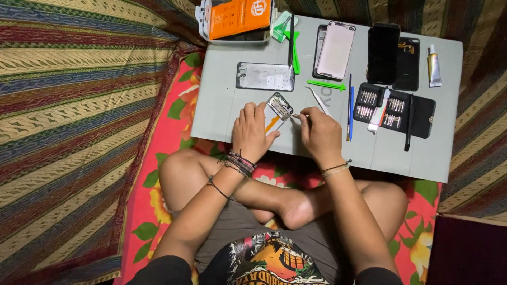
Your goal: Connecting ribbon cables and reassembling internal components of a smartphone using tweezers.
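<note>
My left hand (pixel 252 131) presses down on an opened phone body (pixel 278 109) with an orange flex strip, tilted on the grey mat (pixel 222 100). My right hand (pixel 320 132) grips a thin metal tool (pixel 296 116) whose tip touches the phone's right edge. Both hands sit near the mat's front edge, above my crossed legs.
Laid out on the mat are a silver phone frame (pixel 265 76), a pale back panel (pixel 335 50), two black phone parts (pixel 393 55), green pry tools (pixel 326 84), a blue tool (pixel 351 105), a black screwdriver-bit case (pixel 396 108), a glue tube (pixel 433 66) and an orange box (pixel 237 18).
</note>
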